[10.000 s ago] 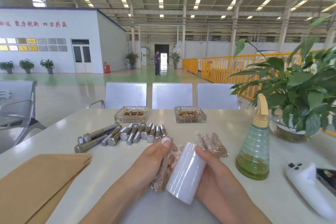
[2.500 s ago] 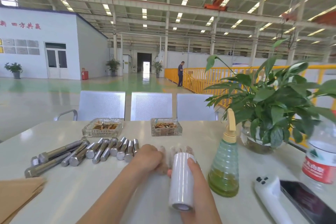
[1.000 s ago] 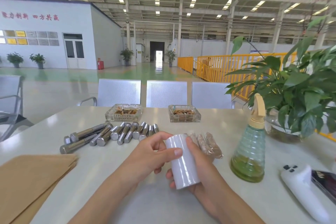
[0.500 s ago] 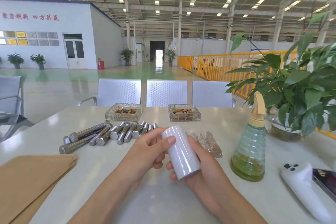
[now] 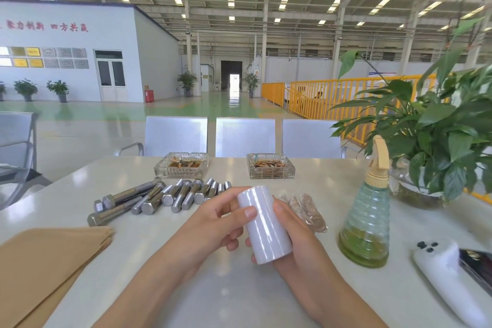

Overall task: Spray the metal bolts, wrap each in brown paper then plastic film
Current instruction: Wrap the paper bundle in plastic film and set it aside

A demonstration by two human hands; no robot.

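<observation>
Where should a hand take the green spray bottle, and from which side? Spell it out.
Probably at the narrow neck just under the tan trigger head, coming from the person's right, the bottle's open near side. The spray bottle stands upright, and its ribbed body widens downward, so the neck suits a hand best. The plant crowds its far right, and the wrapped bolts lie to its left.

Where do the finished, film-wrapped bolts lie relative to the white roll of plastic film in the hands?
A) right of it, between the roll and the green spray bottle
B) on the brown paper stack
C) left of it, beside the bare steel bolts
A: the film-wrapped bolts lie on the table just right of the white roll of plastic film, with the green spray bottle farther right.
</observation>
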